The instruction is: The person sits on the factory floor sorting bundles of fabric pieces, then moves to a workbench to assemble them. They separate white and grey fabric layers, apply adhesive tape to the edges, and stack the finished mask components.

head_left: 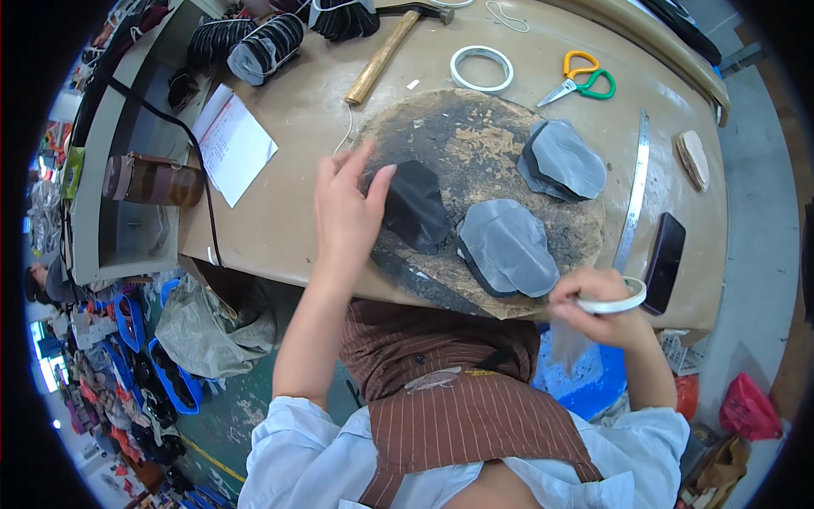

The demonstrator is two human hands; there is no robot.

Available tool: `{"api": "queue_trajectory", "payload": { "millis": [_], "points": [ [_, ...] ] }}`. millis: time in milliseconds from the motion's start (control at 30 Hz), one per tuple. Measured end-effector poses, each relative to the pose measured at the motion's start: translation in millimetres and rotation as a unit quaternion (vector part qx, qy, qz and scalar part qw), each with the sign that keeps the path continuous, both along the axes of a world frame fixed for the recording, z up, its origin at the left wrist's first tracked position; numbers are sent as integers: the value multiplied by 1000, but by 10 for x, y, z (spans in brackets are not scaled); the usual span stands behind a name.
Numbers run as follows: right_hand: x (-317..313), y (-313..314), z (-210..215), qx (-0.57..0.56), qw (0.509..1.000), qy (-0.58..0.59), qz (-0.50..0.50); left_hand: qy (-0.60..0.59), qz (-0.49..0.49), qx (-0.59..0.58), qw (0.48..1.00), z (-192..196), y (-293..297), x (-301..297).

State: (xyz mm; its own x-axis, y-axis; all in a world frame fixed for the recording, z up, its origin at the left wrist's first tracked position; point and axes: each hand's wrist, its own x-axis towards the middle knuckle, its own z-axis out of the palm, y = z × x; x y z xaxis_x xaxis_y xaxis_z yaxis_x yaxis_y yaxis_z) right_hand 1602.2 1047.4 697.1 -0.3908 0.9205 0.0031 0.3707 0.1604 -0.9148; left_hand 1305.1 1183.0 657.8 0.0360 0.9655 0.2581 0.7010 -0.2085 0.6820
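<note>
1. Black leather piece (415, 206) lies on the round worn cutting board (475, 153), toward its left side, and my left hand (346, 208) rests on its left edge with fingers spread and flat, pressing rather than gripping.
2. My right hand (599, 307) is at the near edge of the surface (288, 153), just off the board's lower right, and it is closed around a roll of white tape (615, 302); a clear strip seems to hang below the fingers, though I cannot tell it well.
3. Two stacks of grey cut pieces sit on the same board: the near grey stack (509, 246) just right of the black piece, close to my right hand, and the far grey stack (564, 159) up toward the board's right rim.
4. Behind the board I see a wooden-handled hammer (386, 53) lying at a slant, a second white tape ring (482, 68), and scissors (581, 78) with one orange and one green loop.
5. Right of the board a metal ruler (634, 191) runs along its edge, with a dark phone (664, 261) just beside it and a small pale stack of pieces (694, 158) farther out.
6. At the left, a sheet of paper (233, 144) lies near a black cable (170, 119).
</note>
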Motion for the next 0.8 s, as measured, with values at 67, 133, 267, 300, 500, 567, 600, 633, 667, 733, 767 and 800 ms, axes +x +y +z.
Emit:
{"api": "queue_trajectory", "payload": {
  "millis": [67,133,267,300,500,567,600,633,667,733,767,800],
  "points": [
    [-79,108,3,35,997,50,-41,-4,-49,131,990,308,-210,345],
    [-174,251,-10,83,992,97,-24,-95,-208,51,972,421,-598,585],
    [-305,584,-18,162,985,-43,-34,10,-269,-33,963,278,-1048,856],
    [-340,629,-33,127,989,-67,-46,22,-248,-14,968,192,-1042,873],
    [-447,742,-478,281,949,-133,-60,77,-261,-5,962,31,-1148,841],
    [-418,633,-591,347,921,-163,-63,94,-277,-7,956,-40,-1198,796],
    [-397,581,-586,347,924,-151,-58,94,-284,-4,954,-64,-1216,770],
    [-369,527,-626,331,930,-149,-59,93,-291,-2,952,-74,-1222,753],
    [-346,483,-659,317,935,-149,-61,88,-288,-10,953,-63,-1218,756],
    [-314,444,-679,282,947,-142,-58,76,-284,-26,956,-30,-1211,765],
    [-327,451,-665,284,948,-132,-64,52,-282,-39,957,-26,-1196,749],
    [-339,467,-656,285,948,-122,-70,28,-281,-51,958,-24,-1153,721]
  ]
}}
